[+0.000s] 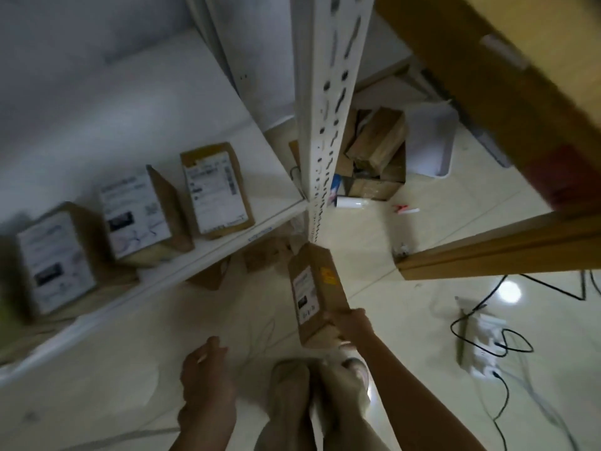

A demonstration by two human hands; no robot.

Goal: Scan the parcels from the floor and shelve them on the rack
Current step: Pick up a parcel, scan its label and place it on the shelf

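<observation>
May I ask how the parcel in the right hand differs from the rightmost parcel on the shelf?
The held parcel is gripped in the air by the right hand; the shelf parcel stands on the rack shelf. The held parcel's label covers part of its face, beside an orange sticker; the shelf parcel's nearly fills its face. Both are brown cardboard.

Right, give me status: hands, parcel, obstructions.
Hands: right hand grips parcel, left hand free. Parcel not yet on shelf. Watch rack upright near its far end.

right hand (349,323) gripping a labelled parcel (317,291) beside the rack (328,125), left hand (205,375) free, three boxes (136,216) shelved
</observation>
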